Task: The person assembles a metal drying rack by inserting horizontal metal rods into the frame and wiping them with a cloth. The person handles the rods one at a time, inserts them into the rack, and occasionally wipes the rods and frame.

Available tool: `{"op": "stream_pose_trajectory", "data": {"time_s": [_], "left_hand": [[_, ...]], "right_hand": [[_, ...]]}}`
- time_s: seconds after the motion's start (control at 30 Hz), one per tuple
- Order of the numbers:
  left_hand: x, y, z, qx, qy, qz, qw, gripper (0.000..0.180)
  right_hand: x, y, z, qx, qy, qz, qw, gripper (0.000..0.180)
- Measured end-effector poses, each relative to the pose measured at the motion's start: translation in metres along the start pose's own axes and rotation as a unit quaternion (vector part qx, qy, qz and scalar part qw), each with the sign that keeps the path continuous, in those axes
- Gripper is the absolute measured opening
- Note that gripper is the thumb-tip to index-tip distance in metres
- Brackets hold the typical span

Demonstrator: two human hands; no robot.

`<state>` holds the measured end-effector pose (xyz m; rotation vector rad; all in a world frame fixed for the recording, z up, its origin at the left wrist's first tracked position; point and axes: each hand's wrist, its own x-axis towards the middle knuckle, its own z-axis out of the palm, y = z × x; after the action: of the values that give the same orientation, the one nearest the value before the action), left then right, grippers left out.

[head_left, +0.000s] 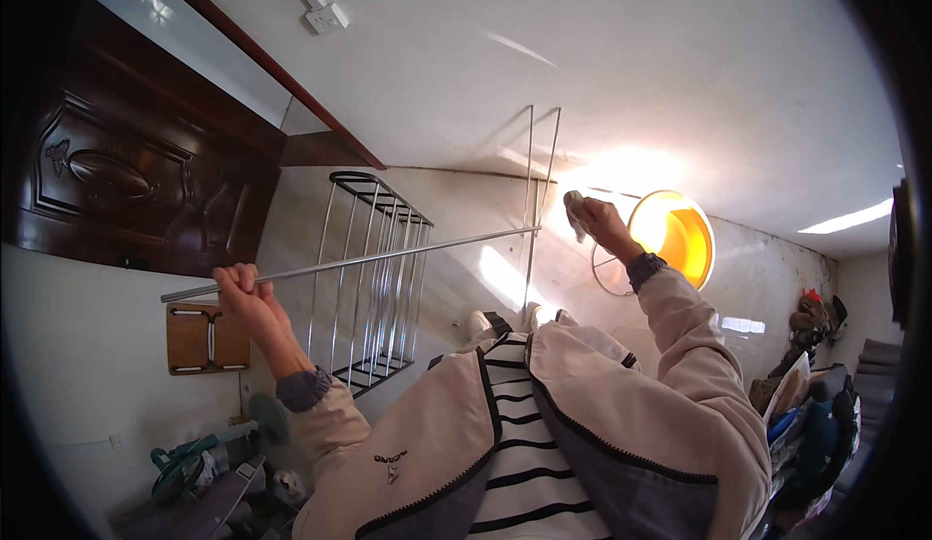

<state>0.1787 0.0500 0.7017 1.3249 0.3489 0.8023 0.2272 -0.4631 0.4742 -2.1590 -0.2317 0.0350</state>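
Observation:
My left hand [245, 292] is closed around one end of a long thin metal rod [388, 253] that runs to the right toward a tall thin metal frame [542, 171]. My right hand [594, 218] is stretched out farther away, gripping a small pale cloth [574, 209] near where the rod meets that frame. Both sleeves are beige, over a striped shirt. My shoes [515, 321] show on the pale floor below.
A black and silver wire rack [374, 278] stands beside the rod. A dark carved wooden door [126, 171] is at the left, a small wooden stool [206, 338] below it. An orange round basin [675, 234] lies beyond my right hand. Clutter sits at the right [815, 404] and lower left [194, 467].

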Motion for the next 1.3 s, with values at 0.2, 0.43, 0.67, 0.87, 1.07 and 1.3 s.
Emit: {"op": "stream_pose_trajectory", "data": {"time_s": [0.2, 0.43, 0.67, 0.87, 1.07, 1.3], "left_hand": [[-0.048, -0.047, 0.064, 0.007, -0.079, -0.053, 0.995, 0.046], [-0.086, -0.071, 0.085, 0.007, -0.065, -0.074, 0.995, 0.045], [-0.07, -0.012, -0.006, 0.038, 0.083, -0.012, 0.996, 0.046], [-0.09, 0.037, -0.117, 0.053, 0.177, 0.002, 0.983, 0.044], [-0.105, 0.09, -0.202, 0.103, 0.425, 0.107, 0.893, 0.038], [-0.083, -0.063, -0.209, -0.18, 0.376, -0.02, 0.909, 0.03]], "right_hand": [[0.043, -0.092, 0.05, -0.072, -0.059, -0.176, 0.98, 0.025], [0.036, -0.142, 0.108, -0.089, -0.146, -0.287, 0.943, 0.024], [0.025, -0.05, 0.118, -0.176, -0.167, -0.334, 0.911, 0.021], [0.027, 0.049, 0.11, -0.175, -0.29, -0.292, 0.894, 0.014], [0.041, 0.127, 0.122, -0.367, -0.344, -0.217, 0.837, 0.023], [0.05, 0.038, 0.212, 0.05, -0.345, 0.064, 0.935, 0.031]]}}
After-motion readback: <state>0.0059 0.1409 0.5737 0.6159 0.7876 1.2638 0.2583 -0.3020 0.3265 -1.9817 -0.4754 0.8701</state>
